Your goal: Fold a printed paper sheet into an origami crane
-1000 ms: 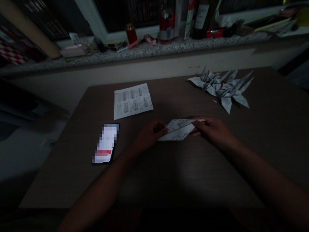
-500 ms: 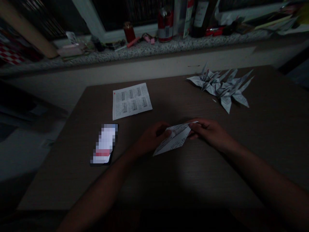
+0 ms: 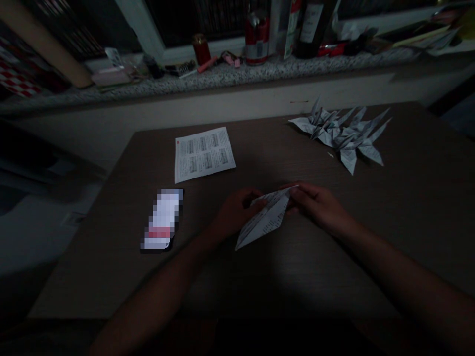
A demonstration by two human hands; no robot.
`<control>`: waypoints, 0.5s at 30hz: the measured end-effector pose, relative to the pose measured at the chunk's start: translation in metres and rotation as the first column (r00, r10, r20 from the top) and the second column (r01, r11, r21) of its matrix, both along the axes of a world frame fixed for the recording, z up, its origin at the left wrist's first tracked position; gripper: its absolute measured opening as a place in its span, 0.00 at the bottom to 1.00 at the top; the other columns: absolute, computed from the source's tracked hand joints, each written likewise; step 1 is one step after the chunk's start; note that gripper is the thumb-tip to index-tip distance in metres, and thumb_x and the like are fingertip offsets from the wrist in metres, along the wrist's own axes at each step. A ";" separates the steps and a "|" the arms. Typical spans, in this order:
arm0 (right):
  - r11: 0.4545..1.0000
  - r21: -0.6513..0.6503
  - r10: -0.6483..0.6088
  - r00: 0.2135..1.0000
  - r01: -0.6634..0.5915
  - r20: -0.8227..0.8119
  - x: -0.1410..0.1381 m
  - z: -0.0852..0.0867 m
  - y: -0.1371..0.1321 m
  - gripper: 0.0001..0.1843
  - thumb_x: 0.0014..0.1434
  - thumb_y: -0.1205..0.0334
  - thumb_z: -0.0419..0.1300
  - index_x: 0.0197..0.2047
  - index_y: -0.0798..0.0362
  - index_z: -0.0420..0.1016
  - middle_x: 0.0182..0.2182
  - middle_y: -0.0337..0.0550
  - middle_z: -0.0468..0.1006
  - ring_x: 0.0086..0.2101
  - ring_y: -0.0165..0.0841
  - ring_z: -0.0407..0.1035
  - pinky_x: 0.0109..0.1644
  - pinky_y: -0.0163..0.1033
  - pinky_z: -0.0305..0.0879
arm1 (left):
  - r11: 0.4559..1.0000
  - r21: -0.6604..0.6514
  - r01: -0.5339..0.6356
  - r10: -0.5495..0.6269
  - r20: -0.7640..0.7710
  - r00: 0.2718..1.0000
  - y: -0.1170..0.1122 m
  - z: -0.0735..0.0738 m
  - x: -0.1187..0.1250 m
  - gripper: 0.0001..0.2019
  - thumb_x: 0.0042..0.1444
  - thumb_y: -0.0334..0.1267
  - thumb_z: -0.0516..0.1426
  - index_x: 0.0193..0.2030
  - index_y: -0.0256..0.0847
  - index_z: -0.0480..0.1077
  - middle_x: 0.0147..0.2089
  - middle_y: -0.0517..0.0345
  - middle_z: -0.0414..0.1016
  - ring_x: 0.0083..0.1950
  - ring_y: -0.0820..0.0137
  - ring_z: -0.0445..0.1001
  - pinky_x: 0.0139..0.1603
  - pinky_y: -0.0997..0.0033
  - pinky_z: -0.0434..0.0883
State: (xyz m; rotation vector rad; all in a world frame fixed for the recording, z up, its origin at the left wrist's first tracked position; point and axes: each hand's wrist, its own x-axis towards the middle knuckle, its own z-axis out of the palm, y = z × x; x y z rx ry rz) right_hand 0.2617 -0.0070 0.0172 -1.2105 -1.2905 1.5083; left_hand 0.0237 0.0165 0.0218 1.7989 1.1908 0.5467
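Observation:
A folded piece of printed paper (image 3: 264, 220), long and pointed, lies slanted on the dark wooden table (image 3: 334, 257) between my hands. My left hand (image 3: 235, 215) is closed on its upper left edge. My right hand (image 3: 317, 206) pinches its upper right tip. The paper's lower point aims toward me and to the left. A flat printed sheet (image 3: 203, 154) lies farther back on the left. A pile of several folded paper cranes (image 3: 343, 132) sits at the back right.
A phone (image 3: 162, 220) with a lit screen lies left of my left hand. Behind the table runs a speckled stone ledge (image 3: 237, 74) with a red can (image 3: 257, 32), bottles and small clutter. The room is dim.
The folded paper has turned from lying nearly level to slanting, its lower tip swinging down toward me. Both hands shifted slightly left and stayed on it.

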 end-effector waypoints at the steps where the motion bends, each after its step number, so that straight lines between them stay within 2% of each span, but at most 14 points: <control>1: 1.000 0.010 -0.008 0.999 0.008 0.032 -0.001 0.001 0.000 0.22 0.61 0.40 0.65 0.45 0.50 0.81 0.39 0.47 0.85 0.39 0.40 0.81 0.43 0.45 0.80 | 1.000 0.000 0.006 -0.006 -0.001 1.000 0.000 0.000 0.000 0.15 0.66 0.50 0.58 0.47 0.41 0.77 0.42 0.56 0.82 0.41 0.65 0.78 0.41 0.67 0.72; 5: 0.999 0.026 -0.044 0.995 0.042 0.089 -0.001 0.002 0.000 0.21 0.60 0.40 0.66 0.40 0.51 0.82 0.33 0.43 0.84 0.34 0.37 0.79 0.42 0.43 0.79 | 0.999 -0.007 0.042 -0.042 0.007 0.999 -0.001 0.001 0.001 0.14 0.66 0.49 0.59 0.46 0.42 0.77 0.42 0.57 0.82 0.40 0.67 0.77 0.39 0.69 0.70; 12: 0.999 -0.029 -0.023 0.999 0.023 0.023 0.002 -0.008 0.002 0.22 0.62 0.38 0.64 0.40 0.51 0.83 0.37 0.45 0.86 0.37 0.37 0.80 0.43 0.43 0.79 | 0.999 -0.003 0.053 -0.053 0.004 0.999 0.001 0.001 0.000 0.13 0.65 0.48 0.60 0.46 0.42 0.78 0.41 0.58 0.81 0.38 0.68 0.76 0.37 0.69 0.69; 15: 0.999 -0.036 -0.021 0.999 0.022 0.025 0.002 -0.008 0.003 0.24 0.62 0.37 0.64 0.40 0.51 0.83 0.36 0.46 0.85 0.35 0.37 0.80 0.42 0.43 0.79 | 0.998 0.003 0.066 -0.066 0.003 0.998 0.002 -0.001 -0.001 0.13 0.66 0.49 0.59 0.46 0.42 0.77 0.42 0.58 0.81 0.40 0.67 0.78 0.40 0.68 0.70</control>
